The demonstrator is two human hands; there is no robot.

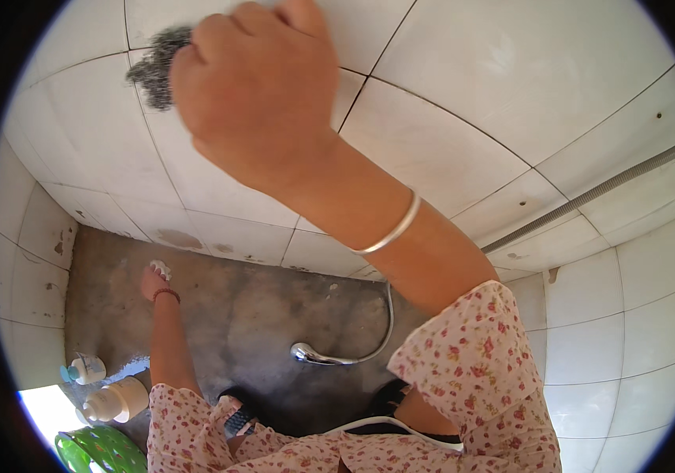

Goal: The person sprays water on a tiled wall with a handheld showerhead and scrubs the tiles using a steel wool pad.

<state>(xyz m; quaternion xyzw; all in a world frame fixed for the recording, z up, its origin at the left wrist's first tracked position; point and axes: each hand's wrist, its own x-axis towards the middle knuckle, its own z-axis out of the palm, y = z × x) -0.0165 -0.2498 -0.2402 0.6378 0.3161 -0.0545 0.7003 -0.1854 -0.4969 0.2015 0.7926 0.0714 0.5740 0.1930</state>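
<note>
Large in the upper middle, my right hand (260,77) is closed around a dark, frizzy scouring pad (163,68), which lies against the white wall tiles (432,124). Its palm side and most fingertips are hidden from view. A pale bangle circles that wrist. Lower and to the left, my left hand (153,282) is held out above the dark floor, its fingers around a small white object (161,269) that I cannot identify. A red beaded bracelet is on the left wrist.
A chrome shower head (308,353) with its hose lies on the wet-looking floor (254,307). At the lower left stand a white bottle (90,369), a beige pump bottle (115,401) and a green perforated basket (101,449). A grey corrugated hose (597,186) runs along the wall at right.
</note>
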